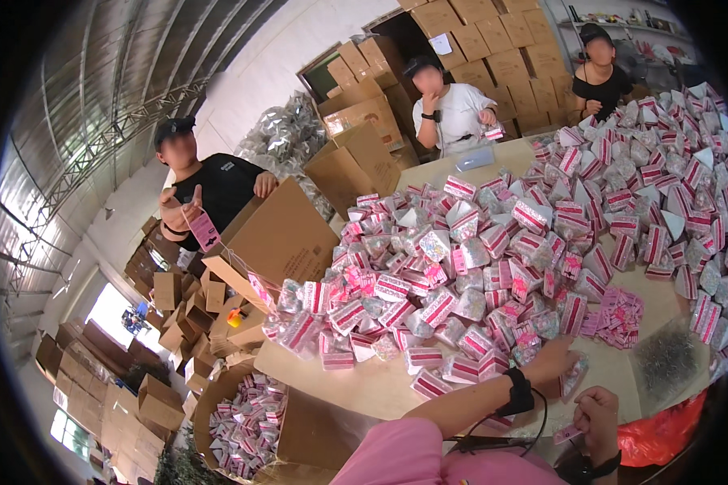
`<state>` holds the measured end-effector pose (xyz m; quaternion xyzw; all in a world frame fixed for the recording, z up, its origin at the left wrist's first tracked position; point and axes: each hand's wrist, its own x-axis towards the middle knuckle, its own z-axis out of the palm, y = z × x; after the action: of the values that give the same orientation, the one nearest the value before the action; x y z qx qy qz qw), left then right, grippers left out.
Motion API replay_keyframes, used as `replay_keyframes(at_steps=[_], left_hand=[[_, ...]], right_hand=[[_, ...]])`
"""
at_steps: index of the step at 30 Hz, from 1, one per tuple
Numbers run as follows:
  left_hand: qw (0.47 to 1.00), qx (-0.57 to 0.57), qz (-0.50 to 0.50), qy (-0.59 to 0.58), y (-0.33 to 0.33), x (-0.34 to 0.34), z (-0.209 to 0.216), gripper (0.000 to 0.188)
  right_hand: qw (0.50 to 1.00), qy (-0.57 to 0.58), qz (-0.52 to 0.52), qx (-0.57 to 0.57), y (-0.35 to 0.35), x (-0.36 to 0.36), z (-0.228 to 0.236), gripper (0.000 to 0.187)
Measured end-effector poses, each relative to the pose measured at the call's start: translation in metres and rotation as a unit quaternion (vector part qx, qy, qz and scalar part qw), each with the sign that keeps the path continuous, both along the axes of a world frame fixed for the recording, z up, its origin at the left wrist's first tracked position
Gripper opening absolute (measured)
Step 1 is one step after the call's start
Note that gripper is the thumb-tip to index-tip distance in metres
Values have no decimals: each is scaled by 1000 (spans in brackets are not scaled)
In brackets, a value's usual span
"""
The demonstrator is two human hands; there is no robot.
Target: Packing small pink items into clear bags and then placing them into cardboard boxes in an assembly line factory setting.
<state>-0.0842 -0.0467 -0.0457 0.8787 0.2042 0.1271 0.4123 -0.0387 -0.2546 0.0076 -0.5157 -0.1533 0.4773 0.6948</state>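
My left hand [552,360] reaches over the table's near side, its fingers closed on a small clear packet [575,376] with glittery contents. Close by on the right, my right hand [598,411] is curled up, pinching a small pink tag [568,435] that points down to the left. Ahead of both hands lies a pile of pink tags [620,317] with printed patterns. Beyond and to the left spreads a big heap of clear packets with pink-and-white header cards [461,301].
A sheet of thin dark pins or fasteners [663,365] lies right of my hands, above a red plastic bag [659,432]. A carton of packets [279,432] stands at lower left. Three people work across the table; one at left holds a pink tag [205,230] beside a carton [279,234].
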Motion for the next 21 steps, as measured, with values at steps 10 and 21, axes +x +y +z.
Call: replay_keyframes(at_steps=[10, 21], left_hand=[[965, 9, 193, -177, 47, -146, 134, 20], [698, 298, 587, -281, 87, -378, 259, 15]], right_hand=[[1000, -8, 1, -7, 17, -1, 13, 8], [996, -34, 73, 39, 56, -6, 34, 9]])
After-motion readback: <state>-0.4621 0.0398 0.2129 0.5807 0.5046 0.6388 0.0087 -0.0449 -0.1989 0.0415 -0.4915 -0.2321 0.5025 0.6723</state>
